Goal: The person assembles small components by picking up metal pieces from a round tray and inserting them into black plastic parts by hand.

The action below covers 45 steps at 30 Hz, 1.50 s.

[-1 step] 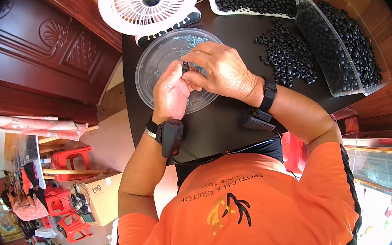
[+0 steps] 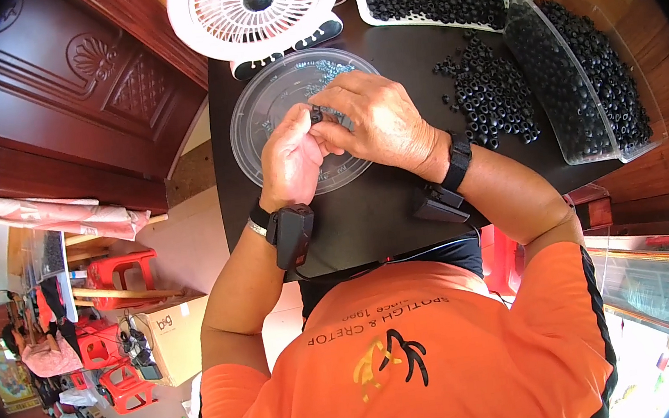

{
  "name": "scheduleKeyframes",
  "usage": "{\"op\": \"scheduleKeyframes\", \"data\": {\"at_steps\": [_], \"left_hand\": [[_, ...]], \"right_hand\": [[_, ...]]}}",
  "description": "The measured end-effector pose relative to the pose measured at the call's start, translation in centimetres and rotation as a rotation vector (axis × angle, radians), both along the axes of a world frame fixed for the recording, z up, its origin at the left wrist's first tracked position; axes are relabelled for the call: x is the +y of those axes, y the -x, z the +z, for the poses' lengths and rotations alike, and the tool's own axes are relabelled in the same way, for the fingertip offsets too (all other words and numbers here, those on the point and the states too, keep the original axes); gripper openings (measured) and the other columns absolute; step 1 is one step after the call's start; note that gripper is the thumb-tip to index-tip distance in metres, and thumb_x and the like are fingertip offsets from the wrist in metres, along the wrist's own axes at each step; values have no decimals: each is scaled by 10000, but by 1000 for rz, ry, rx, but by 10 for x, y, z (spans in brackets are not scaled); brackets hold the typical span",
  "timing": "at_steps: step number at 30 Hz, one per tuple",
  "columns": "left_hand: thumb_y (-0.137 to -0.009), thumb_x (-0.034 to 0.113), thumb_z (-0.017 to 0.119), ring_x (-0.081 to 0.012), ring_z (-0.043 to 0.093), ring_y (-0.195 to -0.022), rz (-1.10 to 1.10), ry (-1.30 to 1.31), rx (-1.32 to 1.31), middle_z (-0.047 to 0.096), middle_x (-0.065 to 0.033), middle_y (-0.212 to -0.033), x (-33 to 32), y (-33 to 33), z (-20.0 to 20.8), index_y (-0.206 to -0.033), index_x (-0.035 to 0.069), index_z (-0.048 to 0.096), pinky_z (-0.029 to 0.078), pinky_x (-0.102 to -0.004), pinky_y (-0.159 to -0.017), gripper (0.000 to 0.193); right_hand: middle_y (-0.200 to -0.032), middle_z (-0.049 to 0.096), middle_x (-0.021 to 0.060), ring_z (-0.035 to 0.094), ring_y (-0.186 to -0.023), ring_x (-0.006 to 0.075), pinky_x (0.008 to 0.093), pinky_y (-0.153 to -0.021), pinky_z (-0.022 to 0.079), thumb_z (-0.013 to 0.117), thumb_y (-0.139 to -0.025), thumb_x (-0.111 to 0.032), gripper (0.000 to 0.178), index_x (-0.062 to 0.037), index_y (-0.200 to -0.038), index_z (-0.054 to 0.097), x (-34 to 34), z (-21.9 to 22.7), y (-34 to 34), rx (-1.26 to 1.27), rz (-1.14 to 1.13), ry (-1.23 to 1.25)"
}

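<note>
A small black ring-shaped part [image 2: 316, 115] is pinched in the fingertips of my left hand [image 2: 292, 154], whose palm faces up. My right hand [image 2: 378, 120] meets it from the right, back uppermost, with its thumb and fingers drawn together beside the part. What its fingertips grip is hidden by the hand. Both hands are over a round clear plastic lid or shallow tray [image 2: 249, 148] on the dark table. Tiny pale-blue pieces [image 2: 333, 69] lie toward its far side.
Loose black rings [image 2: 495, 100] spread right of my hands. Behind them stands a white perforated basket [image 2: 445, 23] of black parts. A clear bin [image 2: 565, 92] full of them is at the right. A white fan [image 2: 258, 11] stands at the far left. Red stools [image 2: 123, 274] and a carton [image 2: 176, 338] are left.
</note>
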<state>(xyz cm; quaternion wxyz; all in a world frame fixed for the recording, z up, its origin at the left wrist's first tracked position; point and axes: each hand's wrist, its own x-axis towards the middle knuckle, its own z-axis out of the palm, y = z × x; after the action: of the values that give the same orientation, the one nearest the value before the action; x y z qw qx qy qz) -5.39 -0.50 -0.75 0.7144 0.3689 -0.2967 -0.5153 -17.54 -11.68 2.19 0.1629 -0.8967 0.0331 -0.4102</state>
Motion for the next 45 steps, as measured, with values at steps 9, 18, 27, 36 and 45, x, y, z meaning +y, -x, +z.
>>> {"op": "scheduleKeyframes", "data": {"at_steps": [9, 18, 27, 36, 45], "left_hand": [[-994, 230, 389, -203, 588, -916, -133, 139, 26, 605, -100, -1014, 1, -12, -15, -1059, 30, 532, 460, -354, -809, 254], [-986, 224, 397, -139, 553, -979, 53, 35, 29, 580, -22, -988, 5, -4, -15, -1023, 57, 552, 415, -303, -894, 231], [-1000, 292, 376, -147, 557, -741, 61, 96, -236, 576, -55, -820, 2, 1, 3, -1007, 35, 539, 434, -278, -703, 305], [-982, 305, 413, -136, 556, -678, 148, 18, -293, 572, -49, -782, 2, -2, 5, -978, 47, 552, 434, -258, -654, 293], [-975, 306, 441, -120, 550, -661, 142, -54, -343, 569, -39, -752, 2, -2, 7, -940, 55, 551, 423, -245, -640, 277]], "right_hand": [[-819, 641, 109, 638, -762, 290, 367, -693, 527, 722, -741, -203, 235, -41, -897, 655, -2, -1, 0, 3, 12, 80], [-682, 535, 94, 553, -634, 271, 378, -595, 459, 640, -756, -169, 141, -53, -723, 567, 2, -7, -7, -8, 53, 273], [-745, 610, 72, 606, -680, 257, 358, -617, 498, 724, -714, -226, 218, -69, -839, 639, -15, 26, 10, -101, -143, 289], [-936, 655, 115, 609, -896, 287, 380, -830, 484, 665, -798, -221, 303, -71, -1061, 666, -133, 93, 119, -592, -1259, 513], [-802, 665, 115, 636, -779, 315, 392, -696, 506, 658, -732, -201, 189, -92, -884, 686, -142, 35, 86, 416, -511, -34]]}}
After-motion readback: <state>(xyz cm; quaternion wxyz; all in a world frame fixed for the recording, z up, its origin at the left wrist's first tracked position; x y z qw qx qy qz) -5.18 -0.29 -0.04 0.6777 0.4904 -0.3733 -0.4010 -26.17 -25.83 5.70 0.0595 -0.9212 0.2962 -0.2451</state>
